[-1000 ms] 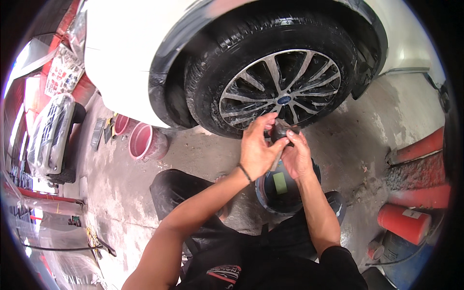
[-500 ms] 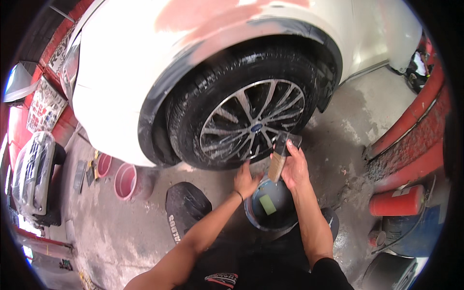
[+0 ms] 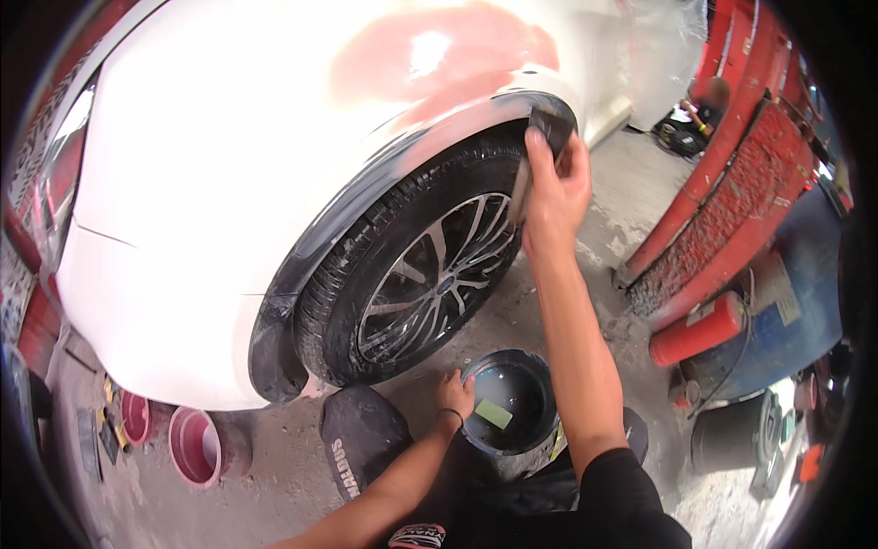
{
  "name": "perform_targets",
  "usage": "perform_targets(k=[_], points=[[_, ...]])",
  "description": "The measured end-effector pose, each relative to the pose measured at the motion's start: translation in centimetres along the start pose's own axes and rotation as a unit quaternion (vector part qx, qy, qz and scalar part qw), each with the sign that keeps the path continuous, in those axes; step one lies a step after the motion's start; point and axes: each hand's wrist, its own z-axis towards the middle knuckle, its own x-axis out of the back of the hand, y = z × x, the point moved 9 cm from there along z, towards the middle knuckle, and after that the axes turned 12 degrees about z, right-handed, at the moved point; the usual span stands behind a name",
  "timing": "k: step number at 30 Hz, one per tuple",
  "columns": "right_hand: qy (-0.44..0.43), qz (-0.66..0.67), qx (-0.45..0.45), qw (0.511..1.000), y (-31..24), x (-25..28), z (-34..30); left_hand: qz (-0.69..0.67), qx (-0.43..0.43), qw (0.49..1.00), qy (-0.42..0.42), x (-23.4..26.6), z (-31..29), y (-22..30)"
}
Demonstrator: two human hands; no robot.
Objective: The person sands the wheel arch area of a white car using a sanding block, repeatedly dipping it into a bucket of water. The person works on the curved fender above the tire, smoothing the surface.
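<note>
My right hand [image 3: 556, 197] is raised to the rear edge of the wheel arch. It grips a folded, dark-and-tan sheet [image 3: 551, 130] that looks like sandpaper, close to the black arch trim [image 3: 325, 231]. Low down, my left hand [image 3: 455, 395] has its fingers curled at the left rim of a dark bucket [image 3: 501, 449]. Cloudy liquid fills part of this bucket, and a green rectangular block [image 3: 494, 414] lies in it. Above the trim, the white fender [image 3: 201, 174] carries a smooth pinkish patch [image 3: 439, 59]. Below the arch stands the wet tyre and spoked wheel [image 3: 444, 285].
Two pink buckets [image 3: 196, 446] stand on the floor at left, beside flat tools. On the right are a red metal post [image 3: 704, 174], a red cylinder [image 3: 697, 329], a blue drum [image 3: 805, 284] and a dark bin [image 3: 732, 437]. Another person [image 3: 709, 105] is far right.
My right hand has lifted the sheet from above the bucket up to the wheel arch. My left hand has settled at the bucket's rim. The view has shifted toward the fender.
</note>
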Motion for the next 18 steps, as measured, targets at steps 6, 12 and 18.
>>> perform_targets(k=[6, 12, 18], points=[[0.059, -0.086, 0.081, 0.991, 1.7, -2.6, -0.6, -0.024, 0.007, 1.0, -0.018, -2.4, -0.1, -1.2], [0.042, -0.132, 0.163, 0.977, 1.8, -3.9, -1.5, -0.017, 0.04, 0.997, -0.062, -1.7, -0.6, -3.4], [0.089, -0.124, 0.195, 0.969, 2.3, -2.4, -0.6, -0.062, 0.03, 0.995, -0.075, 0.8, 0.3, 0.5]])
